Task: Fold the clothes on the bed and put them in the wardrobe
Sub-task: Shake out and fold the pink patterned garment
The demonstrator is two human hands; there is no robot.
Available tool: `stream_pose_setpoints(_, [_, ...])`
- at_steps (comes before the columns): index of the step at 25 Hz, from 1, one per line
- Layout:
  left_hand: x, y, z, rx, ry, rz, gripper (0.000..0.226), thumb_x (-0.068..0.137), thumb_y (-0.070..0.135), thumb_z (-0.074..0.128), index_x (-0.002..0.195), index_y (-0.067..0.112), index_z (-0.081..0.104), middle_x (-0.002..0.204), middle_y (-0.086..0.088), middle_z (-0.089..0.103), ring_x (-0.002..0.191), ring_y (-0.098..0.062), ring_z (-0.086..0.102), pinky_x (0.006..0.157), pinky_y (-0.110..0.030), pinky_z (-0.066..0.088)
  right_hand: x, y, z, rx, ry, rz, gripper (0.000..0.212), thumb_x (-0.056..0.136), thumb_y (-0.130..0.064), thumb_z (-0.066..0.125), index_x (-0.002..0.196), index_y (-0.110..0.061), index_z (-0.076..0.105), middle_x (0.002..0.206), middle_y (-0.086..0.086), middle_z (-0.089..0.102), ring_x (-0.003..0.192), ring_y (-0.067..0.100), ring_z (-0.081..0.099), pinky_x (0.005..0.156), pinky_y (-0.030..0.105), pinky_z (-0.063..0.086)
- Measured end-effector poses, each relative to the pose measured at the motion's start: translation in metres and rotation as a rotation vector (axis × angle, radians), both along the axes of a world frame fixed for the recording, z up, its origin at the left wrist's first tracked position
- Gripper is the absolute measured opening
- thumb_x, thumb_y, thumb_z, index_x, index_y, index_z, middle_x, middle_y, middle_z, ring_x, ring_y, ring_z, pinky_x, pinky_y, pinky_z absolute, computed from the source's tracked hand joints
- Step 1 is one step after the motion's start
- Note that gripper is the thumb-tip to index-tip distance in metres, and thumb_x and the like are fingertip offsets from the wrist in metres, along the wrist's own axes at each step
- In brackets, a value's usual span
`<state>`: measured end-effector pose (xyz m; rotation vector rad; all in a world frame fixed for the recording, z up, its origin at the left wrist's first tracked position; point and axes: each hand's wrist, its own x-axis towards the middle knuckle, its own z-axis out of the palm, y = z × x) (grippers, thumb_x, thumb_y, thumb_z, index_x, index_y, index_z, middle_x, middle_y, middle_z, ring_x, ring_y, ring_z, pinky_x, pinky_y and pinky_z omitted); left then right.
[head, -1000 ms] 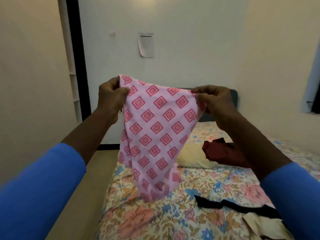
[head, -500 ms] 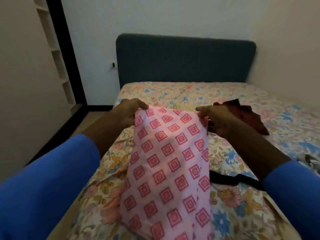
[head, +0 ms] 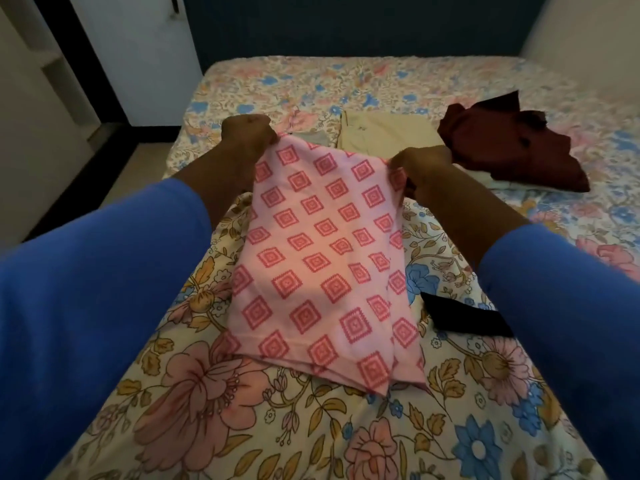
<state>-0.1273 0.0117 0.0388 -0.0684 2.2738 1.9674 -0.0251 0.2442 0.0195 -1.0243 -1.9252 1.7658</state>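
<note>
**A:** What is the person doing at this moment?

**B:** The person is laying the pink cloth [head: 322, 258] down on the bed [head: 242, 427]. Its near end is resting on the flowered sheet. I think the far edge is hanging a little above it.

**A:** And the hands?

**B:** Both are grasping the cloth. The left hand [head: 247, 133] is clenching its far left corner with curled fingers. The right hand [head: 420, 168] is pinching its far right corner.

**A:** Which step is this?

**B:** I am judging it as spreading the cloth flat before a fold. The next move is asking for a smooth lowering of the far edge. After that, one side is going over the other with the edges matching.

**A:** What material is it?

**B:** It is looking thin and soft, and it is sagging between the hands. It is pale pink with rows of darker diamonds. The near hem is showing two layers.

**A:** Are other clothes waiting?

**B:** Beyond the pink cloth, a beige garment [head: 384, 133] is lying flat. Further to the right, a dark red garment [head: 509, 147] is lying crumpled. Just right of the pink cloth, a black strap [head: 467, 318] is lying on the sheet.
</note>
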Motion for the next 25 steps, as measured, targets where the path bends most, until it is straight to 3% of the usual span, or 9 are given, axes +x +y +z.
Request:
stream_pose_setpoints(3, [0.038,-0.026,0.009,0.159,-0.015,0.019,0.023,0.093,0.007,0.066,0.108,0.024,0.067,0.101,0.001,0.066,0.092,-0.016,0.064,0.073,-0.032,0.050,0.040,-0.016,0.011,-0.035,0.120,-0.003,0.017,0.086,0.004,0.067,0.080,-0.013,0.067,0.082,0.006,0.068,0.083,0.019,0.065,0.071,0.033,0.050])
stream_pose_setpoints(5, [0.075,-0.054,0.010,0.220,-0.016,-0.011,0.028,0.091,0.018,0.068,0.119,0.019,0.070,0.106,-0.001,0.071,0.100,-0.017,0.065,0.075,-0.034,0.045,0.079,-0.031,0.019,-0.046,0.194,0.022,0.019,0.086,-0.001,0.069,0.091,-0.019,0.074,0.090,0.002,0.073,0.081,0.015,0.066,0.071,0.029,0.046])
stream_pose_setpoints(9, [0.165,-0.109,-0.004,0.238,-0.012,-0.064,0.035,0.085,0.028,0.071,0.117,0.017,0.074,0.106,0.000,0.078,0.101,-0.019,0.065,0.086,-0.037,0.044,0.168,-0.060,0.021,-0.049,0.223,-0.034,0.006,0.087,-0.016,0.073,0.089,-0.021,0.075,0.099,0.001,0.076,0.096,0.018,0.068,0.083,0.035,0.049])
stream_pose_setpoints(11, [0.203,-0.124,-0.023,0.208,-0.056,-0.055,0.026,0.085,0.017,0.072,0.111,0.015,0.074,0.100,-0.002,0.078,0.095,-0.020,0.068,0.072,-0.032,0.053,0.209,-0.077,0.004,-0.036,0.093,-0.037,0.005,0.092,-0.018,0.069,0.091,-0.015,0.073,0.100,0.006,0.075,0.098,0.022,0.069,0.086,0.038,0.054])
stream_pose_setpoints(13, [0.229,-0.133,-0.044,0.156,-0.114,-0.049,0.024,0.086,0.003,0.070,0.109,0.009,0.071,0.104,-0.009,0.075,0.084,-0.021,0.073,0.054,-0.023,0.055,0.240,-0.092,-0.017,-0.022,-0.035,-0.004,0.012,0.094,-0.014,0.064,0.098,-0.005,0.072,0.099,0.013,0.075,0.094,0.029,0.071,0.070,0.039,0.058])
stream_pose_setpoints(16, [0.238,-0.138,-0.065,0.021,-0.124,-0.024,0.020,0.090,0.007,0.071,0.109,0.010,0.064,0.109,-0.013,0.072,0.075,-0.018,0.076,0.059,-0.034,0.062,0.258,-0.094,-0.035,0.048,-0.149,0.062,0.018,0.098,-0.016,0.063,0.095,0.000,0.070,0.083,0.017,0.076,0.077,0.036,0.075,0.067,0.043,0.058])
stream_pose_setpoints(19, [0.234,-0.138,-0.056,-0.333,-0.031,-0.006,0.035,0.089,0.029,0.075,0.114,0.019,0.053,0.102,-0.001,0.066,0.081,-0.017,0.068,0.068,-0.039,0.058,0.252,-0.089,-0.032,0.285,-0.236,0.121,0.022,0.100,-0.029,0.063,0.098,-0.008,0.064,0.077,0.007,0.075,0.065,0.021,0.073,0.061,0.036,0.058])
stream_pose_setpoints(22, [0.221,-0.122,-0.040,-0.583,0.146,0.116,0.049,0.091,0.058,0.062,0.124,0.023,0.053,0.108,0.002,0.065,0.079,-0.015,0.067,0.082,-0.039,0.053,0.225,-0.087,-0.032,0.492,-0.186,0.160,0.024,0.100,-0.034,0.063,0.115,-0.017,0.057,0.101,0.002,0.068,0.075,0.012,0.070,0.063,0.031,0.058])
stream_pose_setpoints(25, [0.188,-0.088,-0.029,-0.738,0.112,0.030,0.065,0.094,0.079,0.037,0.105,0.021,0.064,0.089,0.002,0.072,0.072,-0.021,0.072,0.089,-0.042,0.055,0.190,-0.091,-0.049,0.709,-0.060,0.312,0.050,0.097,-0.055,0.055,0.138,-0.026,0.053,0.141,0.006,0.056,0.120,0.024,0.061,0.100,0.055,0.052])
